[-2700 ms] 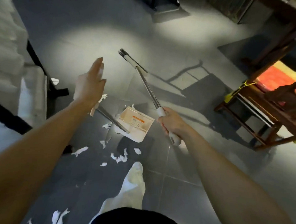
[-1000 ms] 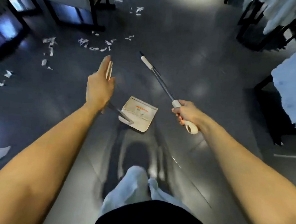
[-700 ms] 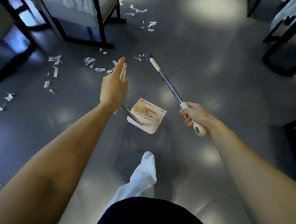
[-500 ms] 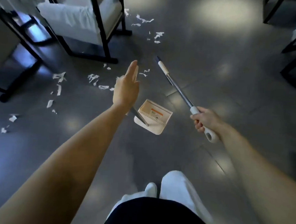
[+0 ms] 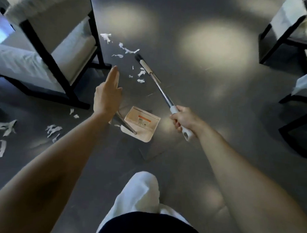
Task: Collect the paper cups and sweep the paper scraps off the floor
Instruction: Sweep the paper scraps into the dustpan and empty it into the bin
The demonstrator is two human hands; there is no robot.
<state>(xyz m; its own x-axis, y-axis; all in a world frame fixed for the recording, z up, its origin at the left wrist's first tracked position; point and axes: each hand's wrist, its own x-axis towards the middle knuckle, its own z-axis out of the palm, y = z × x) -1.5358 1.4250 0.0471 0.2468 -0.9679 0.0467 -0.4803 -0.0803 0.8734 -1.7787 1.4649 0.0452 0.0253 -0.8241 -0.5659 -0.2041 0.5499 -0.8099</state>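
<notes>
The step in hand is the sweeping of scraps; no paper cup shows in this view. The right hand is closed around the white grip of the broom, whose head reaches forward to the floor just beside a small cluster of paper scraps. The left hand carries the dustpan by its long handle; the forefinger is extended, and the hold itself is hidden behind the hand, so the grip cannot be confirmed. The pan appears to hang above the floor, between the two hands. More scraps lie toward the left edge of the floor, near the black-framed chair. The next move probably calls for lowering the pan lip flat to the floor close to the forward cluster, then drawing the broom head back through the scraps toward it. A gap under the lip would let pieces slide beneath.
</notes>
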